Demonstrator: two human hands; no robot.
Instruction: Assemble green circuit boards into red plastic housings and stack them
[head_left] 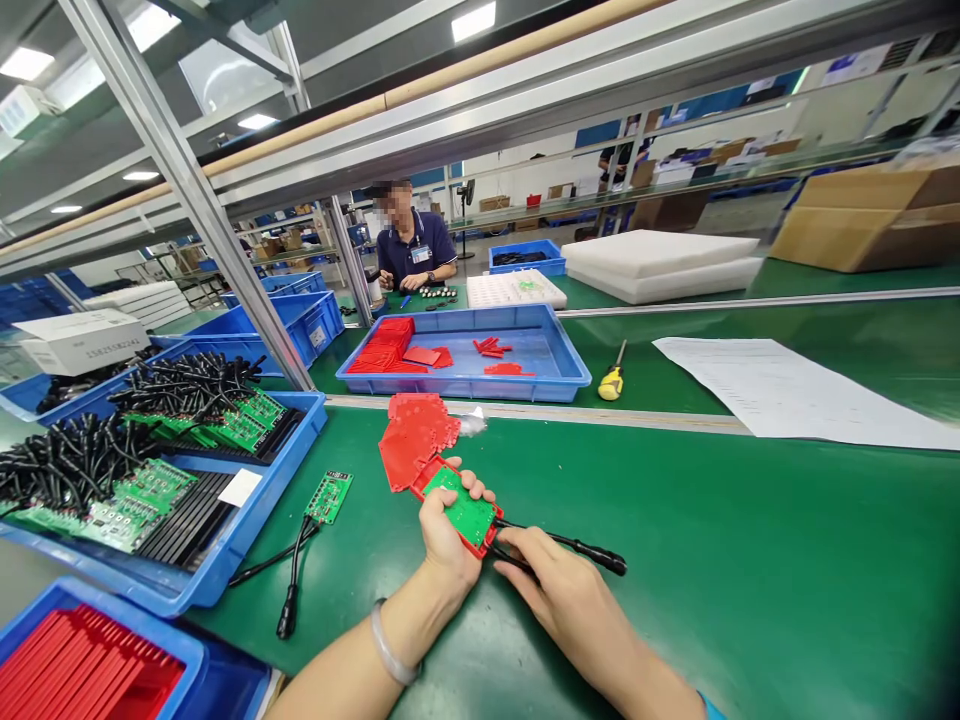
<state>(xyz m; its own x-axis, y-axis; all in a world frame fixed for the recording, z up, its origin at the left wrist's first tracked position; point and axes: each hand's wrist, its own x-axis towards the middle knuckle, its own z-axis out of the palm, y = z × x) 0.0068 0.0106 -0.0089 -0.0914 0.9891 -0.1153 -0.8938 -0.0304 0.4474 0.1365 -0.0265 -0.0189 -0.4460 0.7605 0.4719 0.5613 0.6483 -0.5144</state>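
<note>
My left hand [450, 525] is closed around a red plastic case [480, 548], thumb lying over the green circuit board [469, 510] that sits inside it. Two black cables [577, 546] come out of the case's near right end. At that end my right hand [555, 585] pinches one cable between thumb and fingers. Just beyond the case lie several flat red plastic pieces [414, 440] on the green table. Another circuit board [328, 497] with black cables rests on the table to the left.
A blue tray [465, 385] with red parts stands ahead. Left are a blue bin [247, 520] of cabled boards and a bin of red cases [82, 665]. A yellow screwdriver [611, 383] and paper sheets [795, 390] lie right. A co-worker [416, 245] sits across.
</note>
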